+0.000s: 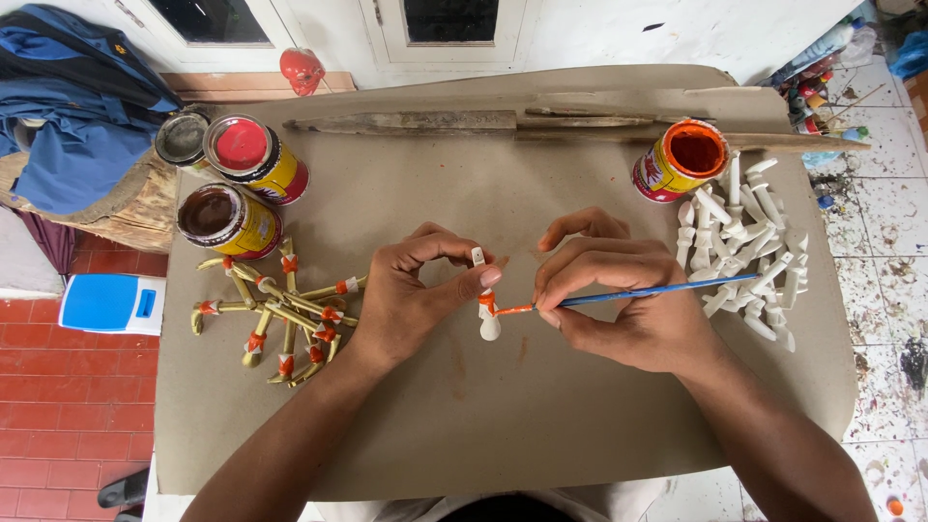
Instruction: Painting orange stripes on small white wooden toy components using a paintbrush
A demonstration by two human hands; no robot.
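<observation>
Hands come first, close to the person, in the middle of the brown tabletop (503, 425). The left hand (401, 304) has its grip closed on a small white peg (485, 302), pinched near the top end between thumb and finger. The peg looks light, hard and thin, so a soft pinch at the bare end seems best. Its middle has wet orange paint, which would smear if touched. The right hand (628, 304) has its grip closed on a thin blue brush (657, 289), and the orange tip touches the peg.

On the left lies a heap of gold pegs (280, 314) with orange bands. On the right lies a heap of plain white pegs (744, 246).

Farther back stand the cans. The can on the right (681, 159) holds orange paint. On the far left, one open can (256, 159) holds red paint, one (224, 220) holds brown, and one (182, 140) looks grey inside. Long sticks (464, 122) lie along the far edge.
</observation>
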